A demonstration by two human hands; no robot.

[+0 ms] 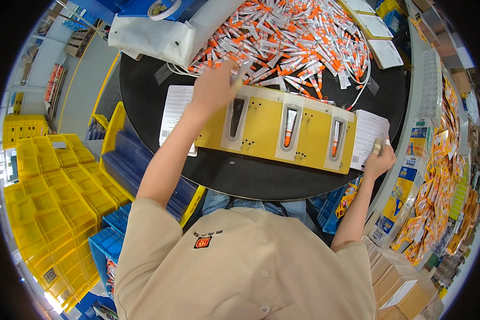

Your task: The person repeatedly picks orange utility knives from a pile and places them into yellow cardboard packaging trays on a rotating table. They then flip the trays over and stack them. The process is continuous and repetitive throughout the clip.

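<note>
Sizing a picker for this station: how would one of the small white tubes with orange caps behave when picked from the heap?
The small white tubes with orange caps look light, so probably easy to lift. Heaped crisscross, neighbours may drag along or slide. Their rounded bodies may roll on the black round table. The left hand pinches one by the fingertips.

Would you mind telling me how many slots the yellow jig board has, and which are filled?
3. The left slot, by the left hand, looks empty; the middle slot and right slot each hold an orange-capped tube. None appear hidden.
</note>
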